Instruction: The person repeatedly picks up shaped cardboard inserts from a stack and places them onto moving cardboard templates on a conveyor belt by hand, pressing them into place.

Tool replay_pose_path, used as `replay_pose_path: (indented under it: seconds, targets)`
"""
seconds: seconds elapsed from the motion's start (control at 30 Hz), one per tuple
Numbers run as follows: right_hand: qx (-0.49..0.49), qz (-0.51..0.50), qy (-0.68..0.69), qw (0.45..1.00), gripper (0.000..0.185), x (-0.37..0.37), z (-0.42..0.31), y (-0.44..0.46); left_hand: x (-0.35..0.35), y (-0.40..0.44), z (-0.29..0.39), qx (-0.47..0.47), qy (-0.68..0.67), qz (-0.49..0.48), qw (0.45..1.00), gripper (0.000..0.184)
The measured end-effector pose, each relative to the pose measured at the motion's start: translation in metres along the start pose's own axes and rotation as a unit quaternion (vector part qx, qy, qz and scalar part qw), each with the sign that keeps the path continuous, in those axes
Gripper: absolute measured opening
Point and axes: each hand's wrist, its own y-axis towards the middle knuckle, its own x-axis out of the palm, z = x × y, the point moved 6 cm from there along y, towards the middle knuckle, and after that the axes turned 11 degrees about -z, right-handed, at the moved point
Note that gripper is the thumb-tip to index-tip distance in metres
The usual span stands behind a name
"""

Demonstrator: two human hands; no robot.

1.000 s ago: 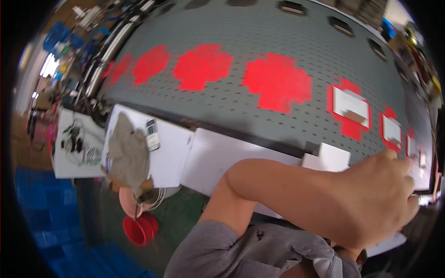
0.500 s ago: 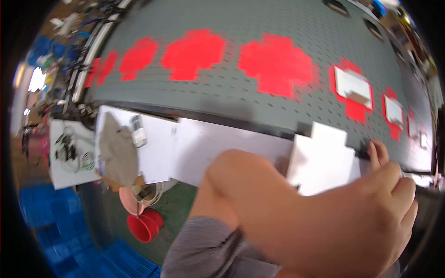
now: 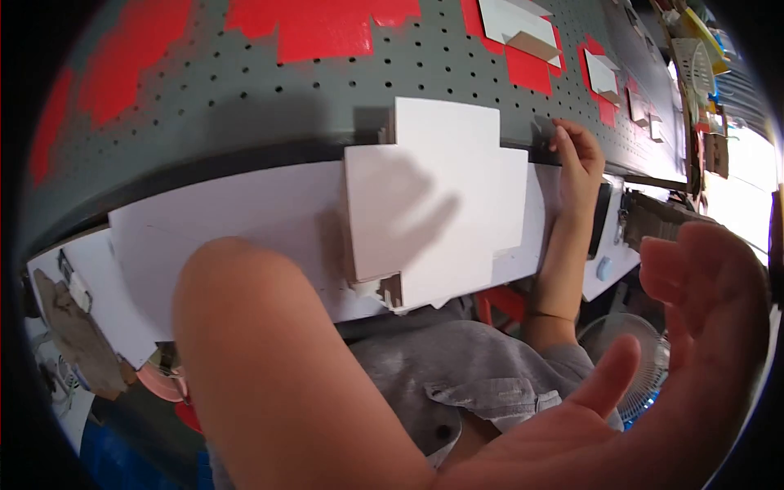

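A stack of white cross-shaped sheets [image 3: 445, 196], smooth-topped with a hand's shadow across it, sits on my white bench [image 3: 245, 220]. My left hand [image 3: 690, 367] is spread wide, empty; whether my right hand's [image 3: 581, 159] fingers pinch anything, I cannot tell.

Fisheye distortion, dark curved edges, bright glare [image 3: 741, 159] at right, soft shadow [image 3: 408, 204] across white card [image 3: 461, 135]

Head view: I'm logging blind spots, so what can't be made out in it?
All in the head view:
Right hand: too small to tell whether the fingertips hold anything.
White cross-shaped card stack: its top sheet hides how many lie beneath.
Large red patch: top cut off by the picture's edge.
Fan: partly hidden behind the left hand.
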Motion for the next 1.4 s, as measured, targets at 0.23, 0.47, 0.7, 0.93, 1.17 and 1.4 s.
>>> replay_pose_path:
  seconds: [0.23,0.47,0.7,0.93,1.17,1.4]
  targets:
    - [0.001,0.011,-0.032,0.999,0.015,0.014,-0.008,0.002,0.000,-0.001,0.006,0.082,0.084,0.008,0.993,0.023]
    - [-0.003,0.010,-0.035,0.999,0.015,0.020,-0.006,0.005,0.001,-0.006,0.007,0.121,0.130,0.011,0.984,0.020]
    - [-0.021,0.029,-0.039,0.999,0.015,0.028,-0.008,0.008,0.000,-0.006,0.003,0.158,0.172,0.026,0.972,0.019]
    - [-0.054,-0.099,0.084,0.990,0.050,0.073,-0.065,0.011,0.038,-0.003,0.043,0.136,0.112,-0.038,0.984,0.019]
    - [0.091,-0.296,-0.002,0.951,0.047,0.161,-0.151,0.022,0.029,-0.019,-0.100,-0.067,-0.162,-0.146,0.974,0.027]
    - [-0.130,-0.383,-0.038,0.914,0.043,0.185,-0.134,0.045,0.034,-0.121,-0.240,-0.334,-0.280,-0.351,0.829,0.080]
